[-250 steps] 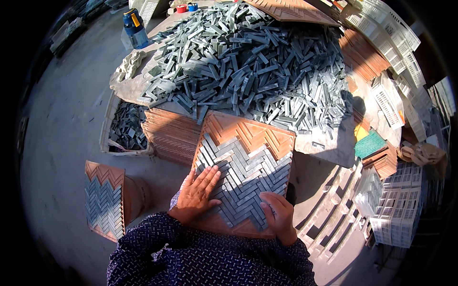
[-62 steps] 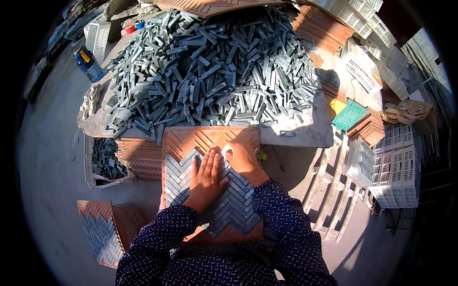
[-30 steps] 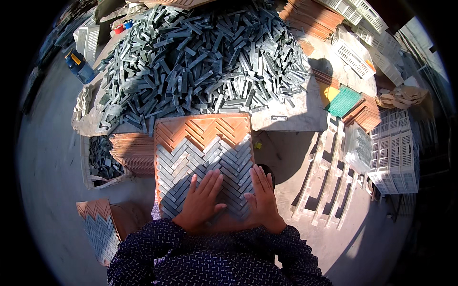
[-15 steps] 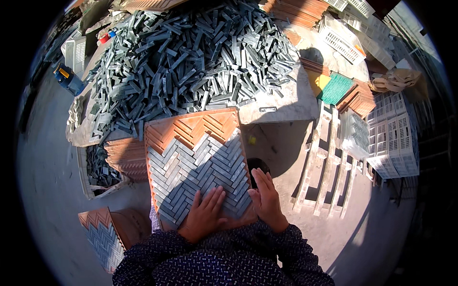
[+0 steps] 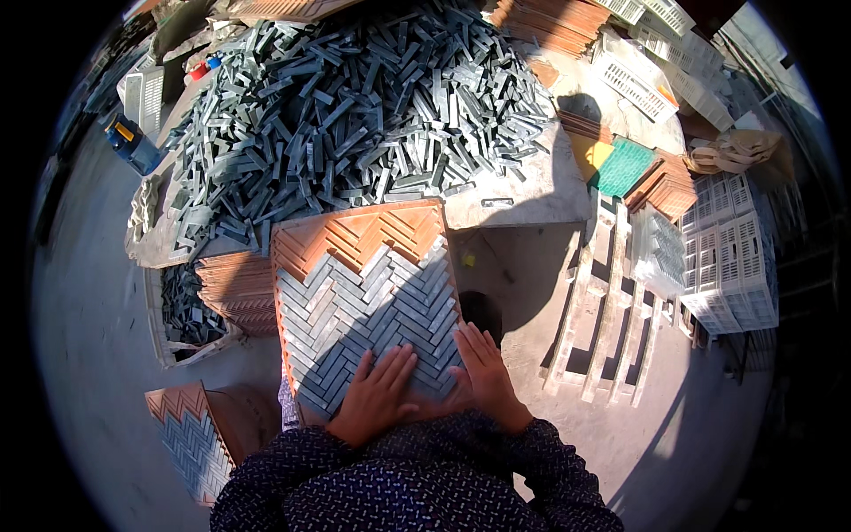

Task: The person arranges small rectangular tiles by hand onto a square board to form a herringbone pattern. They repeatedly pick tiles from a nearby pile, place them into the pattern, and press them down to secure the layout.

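Observation:
In front of me an orange tray [image 5: 330, 238] with zigzag slots holds narrow grey tiles [image 5: 368, 301] laid in a herringbone pattern. The tiles cover most of it, while orange slots show bare along its far end. My left hand [image 5: 372, 395] lies flat on the tiles near the tray's close edge, fingers stretched out. At the near right corner, my right hand [image 5: 487, 372] is held with straight fingers along the tray's right side, its thumb over the tiles. Neither hand holds a tile. Beyond the tray, a big heap of loose grey tile strips [image 5: 346, 106] covers the table.
A second tiled tray [image 5: 191, 452] sits at the lower left. Stacked orange trays [image 5: 235, 288] and a crate of tile pieces [image 5: 182, 310] are left of mine. To the right are a wooden pallet [image 5: 603, 310], white crates [image 5: 731, 253] and a green sheet [image 5: 625, 167]. A blue bottle [image 5: 131, 146] stands far left.
My right hand has shifted slightly left, closer against the tray, with its thumb now over the tiles. My left hand stays nearly where it was on the tiles.

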Motion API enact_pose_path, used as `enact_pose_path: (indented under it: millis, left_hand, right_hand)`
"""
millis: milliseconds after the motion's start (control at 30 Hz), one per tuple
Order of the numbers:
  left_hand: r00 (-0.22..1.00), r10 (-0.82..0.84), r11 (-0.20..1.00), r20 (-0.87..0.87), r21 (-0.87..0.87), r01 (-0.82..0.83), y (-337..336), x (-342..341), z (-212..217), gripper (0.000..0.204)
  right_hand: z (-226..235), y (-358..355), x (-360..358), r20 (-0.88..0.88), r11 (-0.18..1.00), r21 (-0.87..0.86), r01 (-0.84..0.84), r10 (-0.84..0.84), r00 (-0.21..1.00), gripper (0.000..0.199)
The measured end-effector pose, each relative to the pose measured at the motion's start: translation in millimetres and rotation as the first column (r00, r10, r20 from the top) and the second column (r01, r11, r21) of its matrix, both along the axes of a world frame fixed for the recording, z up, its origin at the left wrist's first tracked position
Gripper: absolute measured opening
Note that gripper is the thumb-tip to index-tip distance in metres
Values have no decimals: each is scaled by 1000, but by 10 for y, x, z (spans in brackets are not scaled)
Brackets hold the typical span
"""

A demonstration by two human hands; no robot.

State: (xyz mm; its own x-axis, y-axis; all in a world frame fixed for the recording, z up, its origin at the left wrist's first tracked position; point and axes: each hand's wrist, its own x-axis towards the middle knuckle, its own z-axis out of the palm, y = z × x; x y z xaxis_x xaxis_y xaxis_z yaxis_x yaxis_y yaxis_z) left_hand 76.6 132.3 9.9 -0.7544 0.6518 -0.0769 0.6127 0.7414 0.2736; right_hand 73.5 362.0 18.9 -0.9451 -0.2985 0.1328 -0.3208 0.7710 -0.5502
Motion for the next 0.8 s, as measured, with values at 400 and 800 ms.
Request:
enact_pose_path:
  millis: [400, 800]
  left_hand:
    - [1000, -21, 1000, 10, 22, 21, -27, -3, 4, 81]
    - [999, -20, 999, 43, 36, 18, -84, -4, 0, 85]
  right_hand:
    - [-221, -26, 191, 28, 940, 285, -186, 186, 982, 92]
    - [-268, -85, -154, 12, 945, 221, -239, 243, 970, 97]
